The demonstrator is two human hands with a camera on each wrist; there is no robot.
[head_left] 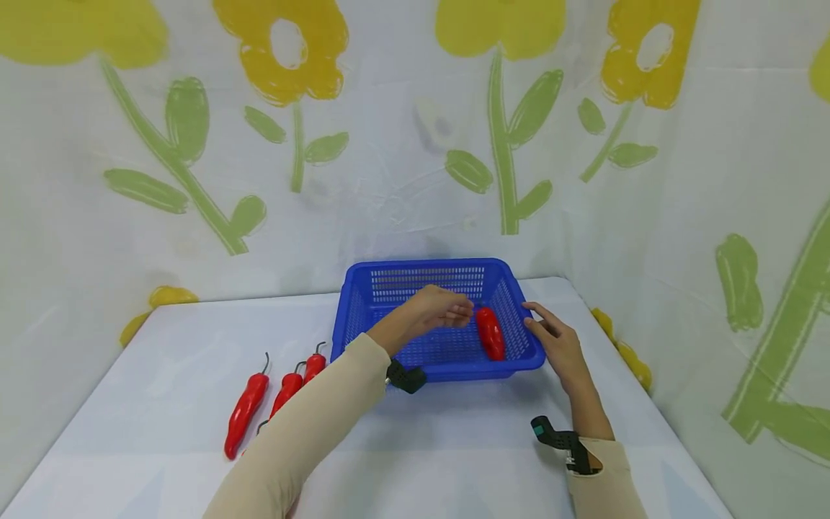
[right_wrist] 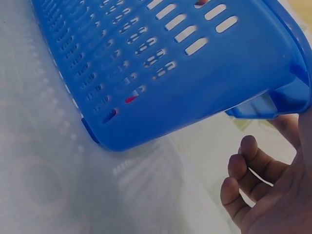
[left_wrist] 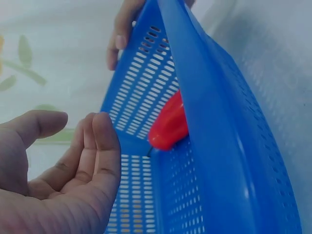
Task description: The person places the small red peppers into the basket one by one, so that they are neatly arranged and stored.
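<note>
Left fingers [left_wrist: 106, 134] released | red pepper [head_left: 490, 334] just to their right, in blue basket [head_left: 454, 372] | right fingers [head_left: 543, 313] pinch its rim

White table [head_left: 467, 461]: blue basket [head_left: 447, 373] near far edge; several red peppers [head_left: 245, 414] left of it.

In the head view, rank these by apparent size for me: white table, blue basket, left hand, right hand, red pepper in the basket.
Largest to smallest:
1. White table
2. Blue basket
3. Left hand and right hand, too alike to separate
4. Red pepper
</note>
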